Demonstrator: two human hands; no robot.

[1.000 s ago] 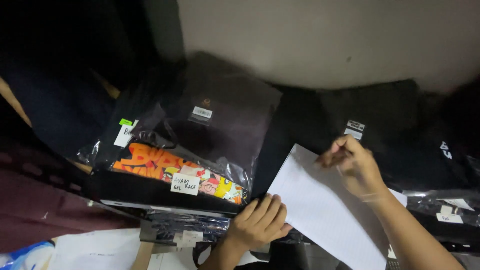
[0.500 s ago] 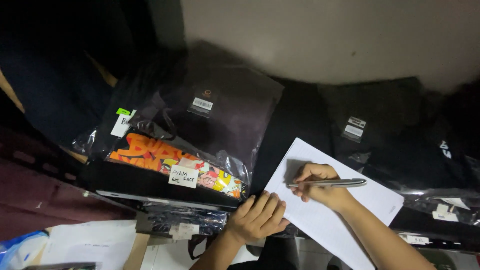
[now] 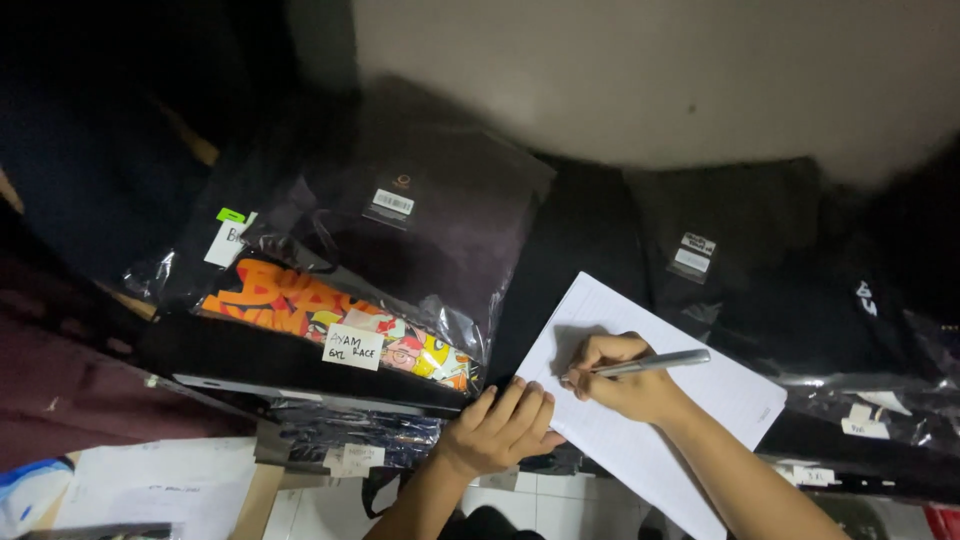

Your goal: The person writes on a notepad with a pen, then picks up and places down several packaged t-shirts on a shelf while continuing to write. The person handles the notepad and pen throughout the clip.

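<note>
While the right hand (image 3: 625,378) pinches a silver pen (image 3: 655,363) on the white sheet (image 3: 700,400), lower centre, writing is underway; left hand (image 3: 500,432), fingers together, steadies the sheet's corner. Next: steady sheet, legible strokes.

I see a dim scene, lit from above: the far wall (image 3: 650,80) and white paper (image 3: 640,400) are brightest, while the left side sinks into black. Glare streaks the plastic garment bags (image 3: 420,230), and edges look soft.
</note>
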